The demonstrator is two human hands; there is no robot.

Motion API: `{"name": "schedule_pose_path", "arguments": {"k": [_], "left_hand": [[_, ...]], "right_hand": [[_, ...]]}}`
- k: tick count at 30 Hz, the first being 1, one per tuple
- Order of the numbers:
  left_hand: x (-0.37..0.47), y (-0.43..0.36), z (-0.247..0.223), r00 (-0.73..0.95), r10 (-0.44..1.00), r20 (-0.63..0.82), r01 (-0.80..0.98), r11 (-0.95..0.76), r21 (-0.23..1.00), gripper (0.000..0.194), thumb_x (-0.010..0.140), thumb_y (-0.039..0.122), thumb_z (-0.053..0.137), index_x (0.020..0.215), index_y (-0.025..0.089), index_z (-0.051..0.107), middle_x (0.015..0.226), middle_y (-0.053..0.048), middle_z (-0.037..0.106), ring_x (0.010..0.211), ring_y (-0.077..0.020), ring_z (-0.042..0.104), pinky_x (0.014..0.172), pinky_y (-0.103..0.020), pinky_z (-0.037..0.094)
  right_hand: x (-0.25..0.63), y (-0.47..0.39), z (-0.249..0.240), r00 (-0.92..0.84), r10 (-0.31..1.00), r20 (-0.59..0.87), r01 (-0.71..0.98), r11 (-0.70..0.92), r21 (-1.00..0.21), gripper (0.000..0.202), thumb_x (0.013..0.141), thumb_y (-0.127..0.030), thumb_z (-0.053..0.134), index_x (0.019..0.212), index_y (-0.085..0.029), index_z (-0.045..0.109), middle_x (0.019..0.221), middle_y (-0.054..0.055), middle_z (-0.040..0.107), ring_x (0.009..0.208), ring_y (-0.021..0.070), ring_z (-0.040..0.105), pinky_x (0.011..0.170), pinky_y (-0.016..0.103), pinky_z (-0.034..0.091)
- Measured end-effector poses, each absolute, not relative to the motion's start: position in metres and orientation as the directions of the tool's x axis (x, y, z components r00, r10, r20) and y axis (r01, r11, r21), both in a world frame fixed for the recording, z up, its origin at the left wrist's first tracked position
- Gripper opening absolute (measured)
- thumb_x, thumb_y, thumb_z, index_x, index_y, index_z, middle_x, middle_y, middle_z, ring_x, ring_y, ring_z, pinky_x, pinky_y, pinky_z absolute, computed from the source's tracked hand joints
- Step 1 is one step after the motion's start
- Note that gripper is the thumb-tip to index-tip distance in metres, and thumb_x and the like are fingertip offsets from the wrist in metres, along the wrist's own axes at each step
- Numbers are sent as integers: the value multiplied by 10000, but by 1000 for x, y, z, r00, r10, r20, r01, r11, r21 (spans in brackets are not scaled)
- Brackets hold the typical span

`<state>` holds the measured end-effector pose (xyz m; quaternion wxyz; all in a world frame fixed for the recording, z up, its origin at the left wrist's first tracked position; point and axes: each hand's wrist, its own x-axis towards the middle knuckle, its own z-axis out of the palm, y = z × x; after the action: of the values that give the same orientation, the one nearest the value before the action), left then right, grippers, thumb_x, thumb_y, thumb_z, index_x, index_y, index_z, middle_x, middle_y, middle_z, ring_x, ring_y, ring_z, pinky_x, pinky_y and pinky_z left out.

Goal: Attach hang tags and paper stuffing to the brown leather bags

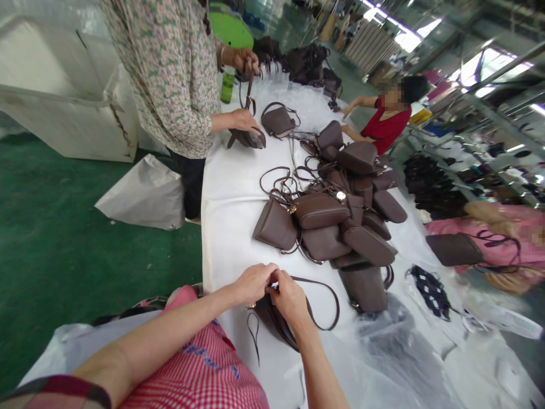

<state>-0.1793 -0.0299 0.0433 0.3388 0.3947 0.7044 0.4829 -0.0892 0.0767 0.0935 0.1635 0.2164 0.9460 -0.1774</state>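
A dark brown bag [276,325] lies at the near edge of the white table, its strap [337,301] looping out to the right. My left hand [254,283] and my right hand [289,296] meet at the top of this bag, fingers pinched together. What exactly the fingertips grip is too small to make out. A thin cord loop [254,332] hangs beside the bag on the left. Just beyond my hands sits a large pile of brown bags [322,211] with tangled straps.
Across the white table [230,227], a person in a floral shirt [170,74] handles another bag [249,138]. A green bottle [227,85] stands nearby. Clear plastic [395,346] lies right of me. Persons in red [388,126] and pink [498,218] are on the right.
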Motion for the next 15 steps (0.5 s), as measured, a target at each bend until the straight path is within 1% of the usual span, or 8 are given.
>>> {"name": "schedule_pose_path", "arguments": {"k": [3,5,8,10,11,13,14,15], "left_hand": [[-183,-31,41,-429,890,-157,51,198,979,365,730,57,479,1047,217,559,708,33,533,676,-142,487,648,-227,362],[-184,-32,34,-442,872,-208,-82,191,978,344,713,63,481,1019,199,557,684,47,517,660,-122,477,633,-216,360],[-185,-31,23,-481,820,-309,-308,172,936,308,664,57,505,947,177,538,637,59,490,610,-102,459,595,-208,347],[-185,-31,20,-456,806,-378,-477,137,868,329,645,67,527,956,174,522,644,60,496,597,-95,469,589,-207,358],[-184,-31,19,-433,804,-407,-551,121,826,342,641,80,542,968,176,516,657,59,505,602,-95,483,597,-211,372],[-184,-32,20,-395,803,-447,-650,101,753,358,639,113,577,984,182,513,683,55,520,623,-102,518,622,-230,400],[-184,-33,21,-387,800,-459,-671,98,735,359,635,123,592,982,182,515,687,53,526,631,-105,530,632,-237,406],[-184,-33,22,-388,796,-464,-676,96,730,358,633,126,600,977,181,518,685,53,529,632,-106,534,634,-237,404]], "right_hand": [[-93,79,95,-840,346,-417,494,805,-329,162,779,-126,546,922,-191,584,961,29,643,862,166,594,709,245,384],[-96,83,95,-830,322,-455,506,778,-373,177,748,-90,547,886,-187,599,915,22,658,854,156,592,726,236,388],[-104,91,97,-787,269,-556,541,733,-412,251,698,-17,506,856,-180,614,845,6,665,753,130,588,679,221,395],[-109,95,100,-750,232,-619,564,714,-415,250,687,-9,490,822,-177,619,796,-7,653,674,117,573,630,220,388],[-111,95,102,-740,206,-640,561,714,-419,219,691,-27,504,802,-177,620,777,-12,645,662,119,569,620,222,384],[-112,93,108,-751,136,-647,510,741,-437,141,688,-110,593,807,-182,616,802,-12,641,719,142,578,632,232,384],[-112,89,110,-760,115,-639,478,766,-431,194,660,-166,661,846,-183,610,849,-2,641,769,162,582,644,239,384],[-111,85,112,-767,114,-631,453,794,-407,305,626,-219,717,904,-181,596,909,13,638,812,182,584,652,247,384]]}}
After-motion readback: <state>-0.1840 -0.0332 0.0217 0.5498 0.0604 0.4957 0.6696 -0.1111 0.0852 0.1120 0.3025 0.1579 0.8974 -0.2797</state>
